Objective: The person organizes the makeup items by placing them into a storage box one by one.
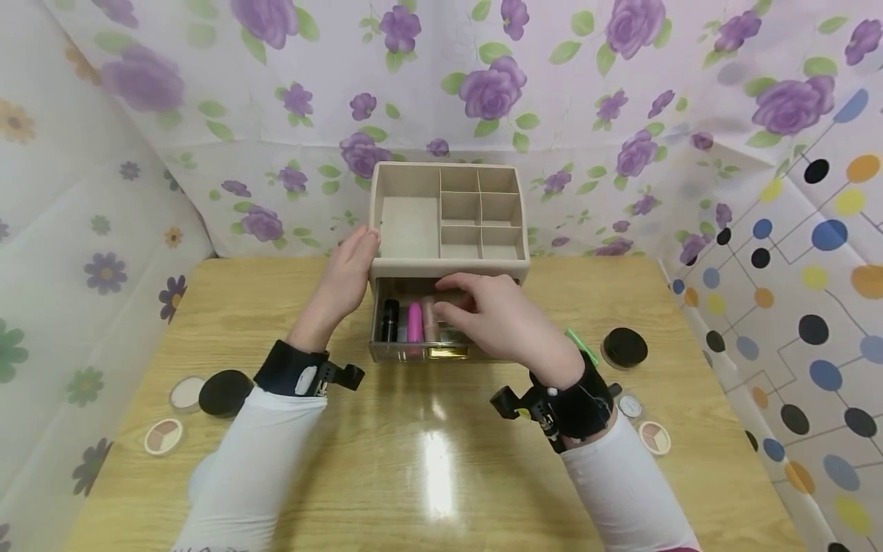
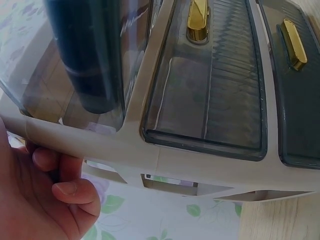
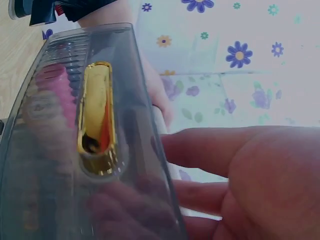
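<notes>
A beige makeup organizer [image 1: 450, 267] stands at the back of the table, its clear top drawer [image 1: 403, 353] pulled out. Inside that drawer lie a black tube [image 1: 390, 320], a bright pink tube [image 1: 415, 322] and a beige-pink tube [image 1: 431, 320]. My left hand [image 1: 348, 276] holds the organizer's left side, fingers bent at its edge in the left wrist view. Over the drawer's right half, my right hand [image 1: 507, 318] reaches in with thumb and fingers apart, fingertips close beside the beige-pink tube. Whether they touch it cannot be told. A gold handle [image 3: 97, 110] shows on the drawer front.
Two closed drawers with gold handles [image 2: 198, 20] sit below. On the left lie a black round lid [image 1: 224, 393], a round compact [image 1: 186, 394] and a three-tone palette [image 1: 164, 437]. Right are a black round case [image 1: 624, 348], another palette [image 1: 654, 438] and a green stick [image 1: 582, 345].
</notes>
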`<state>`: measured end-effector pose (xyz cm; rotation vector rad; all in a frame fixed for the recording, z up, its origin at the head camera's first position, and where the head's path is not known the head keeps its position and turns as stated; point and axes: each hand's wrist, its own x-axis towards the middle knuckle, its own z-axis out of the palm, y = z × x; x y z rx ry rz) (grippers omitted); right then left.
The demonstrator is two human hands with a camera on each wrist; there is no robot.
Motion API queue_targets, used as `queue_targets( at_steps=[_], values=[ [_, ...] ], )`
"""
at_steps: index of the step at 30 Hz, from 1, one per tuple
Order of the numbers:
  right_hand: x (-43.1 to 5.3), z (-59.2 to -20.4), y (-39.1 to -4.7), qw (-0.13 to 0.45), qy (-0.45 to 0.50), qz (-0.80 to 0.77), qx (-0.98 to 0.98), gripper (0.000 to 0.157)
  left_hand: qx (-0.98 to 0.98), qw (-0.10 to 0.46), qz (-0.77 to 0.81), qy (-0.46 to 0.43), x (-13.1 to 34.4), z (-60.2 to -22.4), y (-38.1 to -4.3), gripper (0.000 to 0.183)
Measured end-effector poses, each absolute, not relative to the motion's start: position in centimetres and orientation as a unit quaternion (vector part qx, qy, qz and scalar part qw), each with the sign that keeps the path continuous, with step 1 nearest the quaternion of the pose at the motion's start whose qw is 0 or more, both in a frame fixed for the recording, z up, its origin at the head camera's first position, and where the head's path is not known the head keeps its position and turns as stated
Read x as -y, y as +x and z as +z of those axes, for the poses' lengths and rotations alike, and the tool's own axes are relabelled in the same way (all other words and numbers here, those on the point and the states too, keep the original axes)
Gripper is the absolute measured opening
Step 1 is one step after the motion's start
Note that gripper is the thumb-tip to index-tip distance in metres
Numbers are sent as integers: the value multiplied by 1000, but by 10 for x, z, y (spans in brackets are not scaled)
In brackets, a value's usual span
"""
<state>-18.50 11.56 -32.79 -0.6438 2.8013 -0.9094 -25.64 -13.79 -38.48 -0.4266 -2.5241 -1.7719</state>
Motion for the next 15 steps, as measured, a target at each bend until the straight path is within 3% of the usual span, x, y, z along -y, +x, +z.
queue_targets(
  at_steps=[9, 15],
  values=[
    [-138, -338, -171, -44, -207, -415, -885, 16, 815, 28, -560, -144, 138, -383, -256, 60],
    [-157, -347, -166, -119, -181, -473, -854, 14, 820, 31, -554, -142, 136, -383, -256, 57]
  ],
)
